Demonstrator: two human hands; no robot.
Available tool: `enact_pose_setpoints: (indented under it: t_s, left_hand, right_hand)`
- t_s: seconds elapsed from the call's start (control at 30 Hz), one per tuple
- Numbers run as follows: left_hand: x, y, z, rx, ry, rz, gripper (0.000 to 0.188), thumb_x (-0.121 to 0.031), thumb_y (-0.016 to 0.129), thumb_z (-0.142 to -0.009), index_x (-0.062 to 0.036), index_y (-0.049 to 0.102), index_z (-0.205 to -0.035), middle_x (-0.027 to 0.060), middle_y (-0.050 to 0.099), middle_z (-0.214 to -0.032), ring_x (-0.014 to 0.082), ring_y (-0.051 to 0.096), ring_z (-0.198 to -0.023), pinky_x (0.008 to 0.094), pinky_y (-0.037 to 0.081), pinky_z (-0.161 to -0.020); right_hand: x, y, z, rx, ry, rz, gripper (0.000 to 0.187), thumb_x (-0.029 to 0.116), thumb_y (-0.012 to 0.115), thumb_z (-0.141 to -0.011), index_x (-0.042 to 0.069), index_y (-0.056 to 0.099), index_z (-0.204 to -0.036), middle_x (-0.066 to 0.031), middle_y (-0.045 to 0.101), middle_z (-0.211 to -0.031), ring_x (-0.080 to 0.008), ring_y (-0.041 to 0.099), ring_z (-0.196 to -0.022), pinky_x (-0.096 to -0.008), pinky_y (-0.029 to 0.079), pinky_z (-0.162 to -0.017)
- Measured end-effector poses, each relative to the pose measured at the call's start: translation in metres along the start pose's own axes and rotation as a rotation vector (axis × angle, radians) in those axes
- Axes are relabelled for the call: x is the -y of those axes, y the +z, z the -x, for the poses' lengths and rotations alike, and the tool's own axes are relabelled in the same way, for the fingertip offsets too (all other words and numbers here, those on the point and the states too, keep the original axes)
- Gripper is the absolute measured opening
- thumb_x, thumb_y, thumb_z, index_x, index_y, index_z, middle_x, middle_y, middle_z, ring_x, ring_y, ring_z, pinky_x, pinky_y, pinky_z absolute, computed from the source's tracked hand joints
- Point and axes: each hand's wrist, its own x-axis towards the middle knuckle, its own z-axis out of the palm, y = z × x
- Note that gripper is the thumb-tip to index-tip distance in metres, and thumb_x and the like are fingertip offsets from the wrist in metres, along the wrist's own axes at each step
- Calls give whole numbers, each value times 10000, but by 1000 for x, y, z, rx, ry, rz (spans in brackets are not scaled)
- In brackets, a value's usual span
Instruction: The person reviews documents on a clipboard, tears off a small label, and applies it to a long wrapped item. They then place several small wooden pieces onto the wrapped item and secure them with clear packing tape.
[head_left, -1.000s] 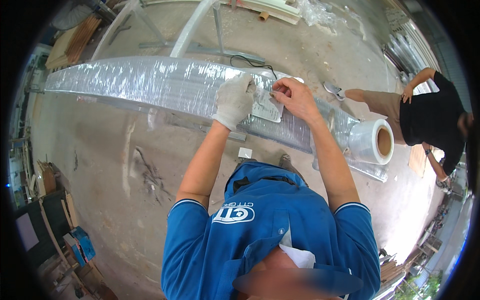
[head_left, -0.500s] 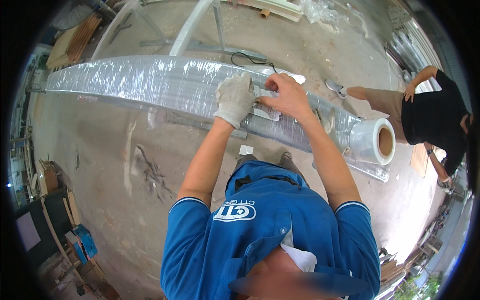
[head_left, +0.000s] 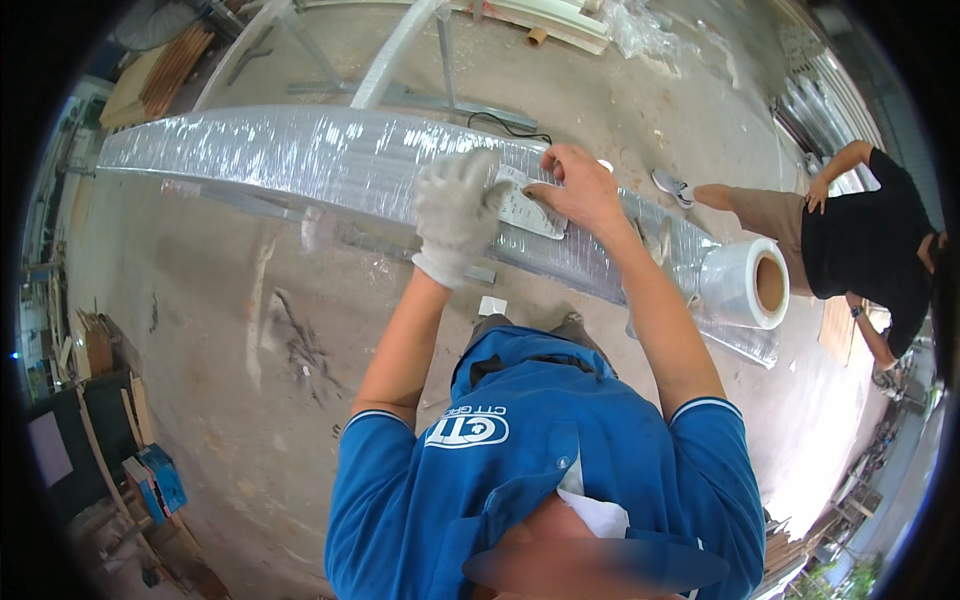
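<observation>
A long bundle (head_left: pixel 330 160) wrapped in clear stretch film runs across in front of me. On it lies a white printed label (head_left: pixel 530 212), tilted slightly. My right hand (head_left: pixel 585 195), bare, has its thumb on the label's right part, with the index finger bent beyond its upper edge. Just left of the label, above the wrap, is my left hand (head_left: pixel 455 215) in a pale work glove; motion smears its fingers, so their grip is unclear. Right of my right forearm, a roll of stretch film (head_left: pixel 740 283) with a brown core rests on the bundle's end.
A person in a black shirt (head_left: pixel 865 225) stands at the right, hand on hip. Metal frame legs (head_left: pixel 395 55) rise beyond the bundle, and a black cable (head_left: pixel 510 125) lies behind it. A wood stack (head_left: pixel 165 75) is far left; crumpled clear film (head_left: pixel 645 35) lies at the back.
My left hand has moved left and slightly toward me, off the label, uncovering more of it. My right hand stays at the label.
</observation>
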Motion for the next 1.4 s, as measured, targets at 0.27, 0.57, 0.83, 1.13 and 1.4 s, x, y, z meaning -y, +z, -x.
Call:
enact_pose_setpoints:
  t_s: [0.27, 0.57, 0.83, 1.13, 1.4]
  left_hand:
    - [-3, -6, 44, 153, 267, -6, 430, -329, 656, -896, -71, 631, -1238, 108, 649, -1269, 307, 551, -1264, 489, 366, -1114]
    - [1, 2, 23, 168, 308, -87, 473, -413, 593, -931, -95, 620, -1281, 87, 598, -1360, 273, 511, -1305, 550, 304, -1134]
    - [32, -3, 15, 167, 203, -170, 398, -388, 589, -937, -156, 656, -1253, 60, 640, -1325, 326, 523, -1303, 616, 289, -1126]
    - [36, 4, 16, -54, 136, 15, 312, -120, 616, -865, -77, 657, -1171, 120, 678, -1207, 347, 601, -1190, 513, 409, -1091]
    - [42, 17, 20, -113, 141, 49, 315, -105, 641, -822, -55, 659, -1132, 152, 680, -1133, 370, 610, -1112, 495, 443, -1036]
  right_hand:
    - [-4, 4, 9, -125, -21, 52, 376, 322, 786, -777, 126, 632, -1058, -55, 638, -1000, -252, 640, -904, -421, 498, -819]
    - [16, 2, 61, 87, -352, 417, 621, 378, 626, -929, 71, 487, -1451, -106, 450, -1528, -298, 365, -1444, -502, 256, -1184]
    - [3, -12, 99, 176, -353, 389, 713, 462, 571, -957, 50, 400, -1512, -101, 368, -1590, -313, 269, -1498, -544, 158, -1221]
    - [18, 1, 47, 191, -404, 409, 750, 513, 583, -932, 103, 395, -1530, -57, 352, -1609, -314, 215, -1518, -591, 119, -1218]
    - [23, 6, 31, 202, -371, 345, 769, 561, 542, -944, 120, 367, -1549, -94, 346, -1613, -327, 204, -1525, -609, 106, -1214]
